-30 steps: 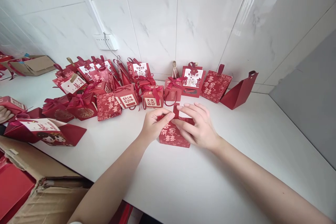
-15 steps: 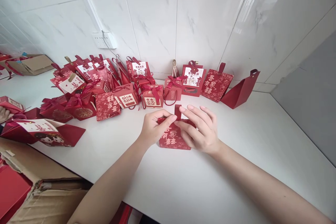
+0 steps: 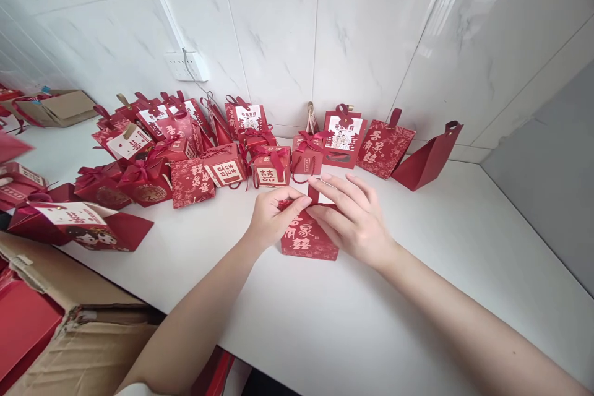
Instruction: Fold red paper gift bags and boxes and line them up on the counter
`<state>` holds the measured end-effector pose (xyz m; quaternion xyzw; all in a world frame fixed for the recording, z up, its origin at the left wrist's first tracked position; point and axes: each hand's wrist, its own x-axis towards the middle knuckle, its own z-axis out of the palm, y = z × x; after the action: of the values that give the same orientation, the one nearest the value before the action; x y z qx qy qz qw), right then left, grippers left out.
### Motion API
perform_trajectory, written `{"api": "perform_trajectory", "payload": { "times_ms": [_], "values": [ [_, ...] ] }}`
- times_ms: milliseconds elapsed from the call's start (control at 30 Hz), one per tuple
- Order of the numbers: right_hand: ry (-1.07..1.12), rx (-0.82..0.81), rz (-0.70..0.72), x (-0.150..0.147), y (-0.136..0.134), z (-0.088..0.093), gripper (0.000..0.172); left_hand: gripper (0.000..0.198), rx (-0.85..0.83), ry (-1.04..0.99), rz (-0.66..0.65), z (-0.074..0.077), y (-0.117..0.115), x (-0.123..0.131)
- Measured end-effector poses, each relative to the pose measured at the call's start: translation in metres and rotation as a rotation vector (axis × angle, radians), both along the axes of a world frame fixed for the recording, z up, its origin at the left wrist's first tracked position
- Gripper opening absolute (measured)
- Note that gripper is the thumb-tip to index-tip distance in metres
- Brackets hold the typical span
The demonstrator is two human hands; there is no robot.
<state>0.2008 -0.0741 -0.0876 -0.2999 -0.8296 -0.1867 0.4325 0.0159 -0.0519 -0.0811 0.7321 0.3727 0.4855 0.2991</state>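
Box [image 3: 307, 240] — top edge between fingers [image 3: 293, 205]

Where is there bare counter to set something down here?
Bare: the counter between the right hand and the grey panel, and the near strip below the red box that it and the left hand hold. Crowded: gift boxes along the wall, left.

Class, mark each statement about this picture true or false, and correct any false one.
1. The left hand and the right hand both touch the red gift box. True.
2. The big cardboard carton is at the lower right. False: it is at the lower left.
3. A wall socket sits above the row of red boxes. True.
4. The right hand's fingers are curled into a fist. False: they are stretched out over the box.
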Motion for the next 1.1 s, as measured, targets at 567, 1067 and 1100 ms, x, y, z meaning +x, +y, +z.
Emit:
{"api": "perform_trajectory", "payload": {
  "times_ms": [567,1067,1100],
  "values": [
    [0.252,-0.164,0.194,0.019,0.017,0.001,0.008,0.017,-0.073,-0.035,0.029,-0.012,0.009,-0.004],
    [0.308,-0.252,0.209,0.012,0.019,-0.015,0.015,0.015,0.021,-0.022,0.130,-0.017,0.008,0.001],
    [0.311,-0.246,0.202,0.012,0.019,-0.016,0.015,0.015,0.025,-0.024,0.135,-0.017,0.008,0.001]
  ]
}}
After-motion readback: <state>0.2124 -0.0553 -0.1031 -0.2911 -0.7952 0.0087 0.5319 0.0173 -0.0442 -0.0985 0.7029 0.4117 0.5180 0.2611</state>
